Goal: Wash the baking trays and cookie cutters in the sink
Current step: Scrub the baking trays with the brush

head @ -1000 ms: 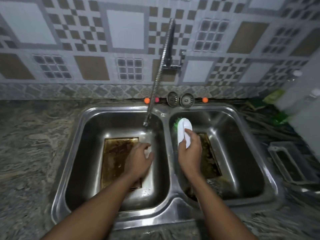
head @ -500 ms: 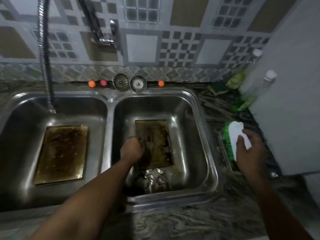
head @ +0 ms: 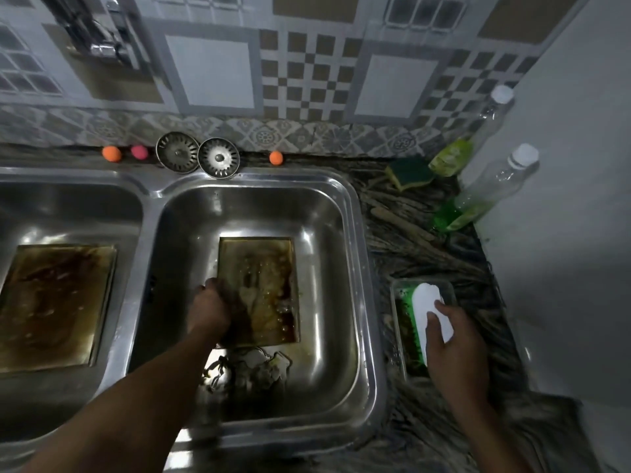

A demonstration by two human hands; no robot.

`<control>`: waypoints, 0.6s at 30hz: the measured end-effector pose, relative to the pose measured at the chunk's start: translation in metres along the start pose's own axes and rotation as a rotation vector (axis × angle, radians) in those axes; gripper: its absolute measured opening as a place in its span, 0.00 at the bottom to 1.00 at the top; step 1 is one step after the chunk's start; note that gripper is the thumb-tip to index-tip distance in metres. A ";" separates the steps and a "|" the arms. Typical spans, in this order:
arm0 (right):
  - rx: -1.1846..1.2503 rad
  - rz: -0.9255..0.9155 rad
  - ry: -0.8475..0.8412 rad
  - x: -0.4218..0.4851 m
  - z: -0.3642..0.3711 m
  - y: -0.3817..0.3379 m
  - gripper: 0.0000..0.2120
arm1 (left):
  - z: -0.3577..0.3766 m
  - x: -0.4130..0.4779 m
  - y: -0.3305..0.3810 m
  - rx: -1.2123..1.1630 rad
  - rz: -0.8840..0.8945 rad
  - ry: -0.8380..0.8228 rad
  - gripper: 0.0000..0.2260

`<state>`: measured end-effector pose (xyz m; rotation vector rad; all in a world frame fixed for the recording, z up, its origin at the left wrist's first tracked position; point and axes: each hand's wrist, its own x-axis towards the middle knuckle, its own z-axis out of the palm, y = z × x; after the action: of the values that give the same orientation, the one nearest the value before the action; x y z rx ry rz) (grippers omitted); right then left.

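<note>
Left tray lies flat on the floor of the left basin, brown grime all over, nothing touching it. Right tray lies flat in the right basin, wet and streaked. Left hand is at its near-left edge, fingers curled over the rim, gripping it. Cutters sit in a heap just in front of that tray, same basin. On the counter right of the sink is a clear dish with the brush in it, bristles down, right hand clamped on its white back. Sponge and bottles stand further back.

Step, my read: loading the brush in the dish; no scrubbing going on now. The next move calls for carrying the brush over the sink rim to the right tray while the left hand pins it, since slick metal may slide.

Hard to see: left basin is cut off by the frame edge, tap is blurred and mostly out of shot, cutters are too dim to count, left fingertips are dark, dish contents are unclear.
</note>
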<state>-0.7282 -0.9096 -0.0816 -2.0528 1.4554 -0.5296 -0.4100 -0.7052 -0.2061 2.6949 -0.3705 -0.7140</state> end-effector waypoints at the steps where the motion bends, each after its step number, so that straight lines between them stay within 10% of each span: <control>1: -0.002 0.010 -0.005 -0.001 0.000 0.000 0.12 | -0.001 0.002 0.000 -0.003 -0.012 0.006 0.15; 18: -0.036 0.009 0.051 -0.001 0.007 -0.005 0.11 | -0.017 -0.017 -0.002 0.101 0.096 0.141 0.12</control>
<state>-0.7209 -0.9056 -0.0842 -2.0736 1.5139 -0.5593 -0.4151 -0.6939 -0.1856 2.7805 -0.5084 -0.4877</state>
